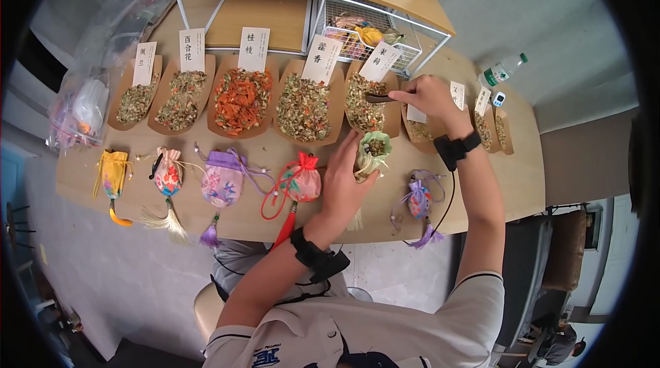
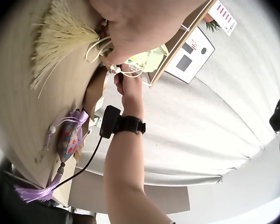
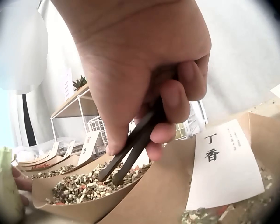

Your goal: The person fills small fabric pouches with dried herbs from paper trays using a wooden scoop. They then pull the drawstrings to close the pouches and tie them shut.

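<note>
My left hand [image 1: 339, 186] grips a light green drawstring pouch [image 1: 375, 144] with its mouth spread and dried herbs showing inside. In the left wrist view the pouch's pale tassel [image 2: 60, 39] hangs over the tabletop. A pair of dark tweezers [image 3: 139, 140] is held in my right hand [image 1: 433, 98]. Both prong tips point down into chopped dried herbs [image 3: 81, 186] in a brown paper boat tray [image 1: 392, 120]. The tray carries an upright label card [image 1: 380, 60], and the pouch stands just in front of it.
Several more herb trays line the table, including one of orange pieces [image 1: 242, 101]. Filled pouches lie nearer the front edge, a red one [image 1: 302, 181] left of my hand and a purple one [image 1: 418, 197] right. Behind are a wire basket [image 1: 371, 34] and a bottle [image 1: 502, 71].
</note>
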### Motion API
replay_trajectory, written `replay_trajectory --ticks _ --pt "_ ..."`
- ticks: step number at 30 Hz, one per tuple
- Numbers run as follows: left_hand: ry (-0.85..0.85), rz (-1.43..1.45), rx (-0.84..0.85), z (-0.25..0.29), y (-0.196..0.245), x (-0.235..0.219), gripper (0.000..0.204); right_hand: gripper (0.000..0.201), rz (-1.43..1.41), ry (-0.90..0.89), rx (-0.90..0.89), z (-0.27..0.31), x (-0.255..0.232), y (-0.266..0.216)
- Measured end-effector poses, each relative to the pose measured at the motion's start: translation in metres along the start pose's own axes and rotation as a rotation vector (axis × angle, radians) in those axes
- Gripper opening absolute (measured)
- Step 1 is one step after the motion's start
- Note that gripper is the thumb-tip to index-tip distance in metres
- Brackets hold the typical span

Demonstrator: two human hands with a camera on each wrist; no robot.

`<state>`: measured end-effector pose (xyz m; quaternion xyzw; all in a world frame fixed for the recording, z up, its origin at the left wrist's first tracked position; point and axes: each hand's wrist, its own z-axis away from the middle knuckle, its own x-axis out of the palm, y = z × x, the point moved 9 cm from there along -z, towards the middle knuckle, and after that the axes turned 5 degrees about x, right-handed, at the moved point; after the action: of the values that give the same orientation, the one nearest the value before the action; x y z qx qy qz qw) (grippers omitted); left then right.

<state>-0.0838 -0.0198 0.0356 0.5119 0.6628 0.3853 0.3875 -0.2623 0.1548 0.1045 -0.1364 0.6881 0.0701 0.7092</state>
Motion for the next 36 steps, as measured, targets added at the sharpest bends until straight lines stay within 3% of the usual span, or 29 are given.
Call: replay_trajectory --ticks 13,22,28,31,36 --pt "0.009 -0.009 0.021 -0.002 0.002 -0.001 0.078 0.049 -0.061 -0.138 -0.105 0.018 0.013 -0.016" --pt "0.015 -0.013 0.030 -0.001 0.000 -0.001 0.074 0.045 0.030 0.157 -0.256 0.055 0.001 -0.041" --pt "0.015 -0.029 0.012 -0.001 0.000 -0.002 0.074 0.056 0.309 0.316 -0.313 0.072 0.007 -0.055" --pt "0.011 -0.035 0.018 -0.001 0.001 -0.001 0.074 0.046 0.314 0.340 -0.317 0.077 0.001 -0.064" --pt "0.024 -0.043 0.014 -0.002 0.003 -0.003 0.074 0.049 0.285 0.421 -0.306 0.084 -0.004 -0.071"
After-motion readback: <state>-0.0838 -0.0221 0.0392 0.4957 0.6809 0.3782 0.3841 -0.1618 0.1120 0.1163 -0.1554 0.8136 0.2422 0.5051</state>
